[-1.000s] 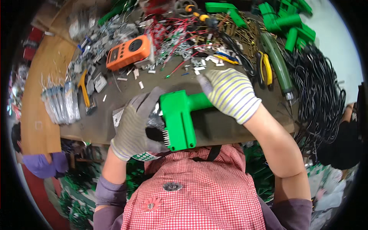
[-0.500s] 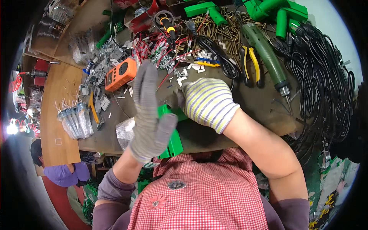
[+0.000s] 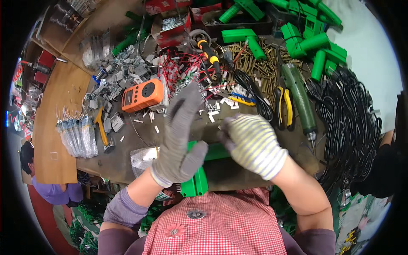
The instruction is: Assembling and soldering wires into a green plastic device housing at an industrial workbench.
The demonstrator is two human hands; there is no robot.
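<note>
Clock positions take the green housing (image 3: 195, 182) as the centre, with 12 o'clock toward the top of the view. The housing sits at the near edge of the bench (image 3: 229, 177), directly in front of the checked apron (image 3: 212, 229) at 6 o'clock; its tubular handle (image 3: 216, 153) extends toward 2 o'clock. The left hand (image 3: 176, 146), in a grey glove, is spread wide: fingers straight toward 12 o'clock, thumb set apart across the housing. It partly covers the housing; contact between the two cannot be told. The right hand (image 3: 255, 144), in a striped glove, is at 2 o'clock with its fingers curled narrow at the handle's outer end; whether they grip the handle cannot be told. A clear plastic bag (image 3: 143, 159) lies between 9 and 10 o'clock, just beside the left wrist. A yellow-handled cutter (image 3: 100, 123) lies at 10 o'clock, and an orange meter (image 3: 144, 95) at 11 o'clock. A soldering iron (image 3: 208, 52) lies at 12 o'clock; brass screws (image 3: 265, 63) are heaped at 1 o'clock. At 2 o'clock, yellow-and-black pliers (image 3: 289, 109) lie near a green electric screwdriver (image 3: 299, 100). Coiled black cables (image 3: 350, 114) hang between 2 and 3 o'clock.
</note>
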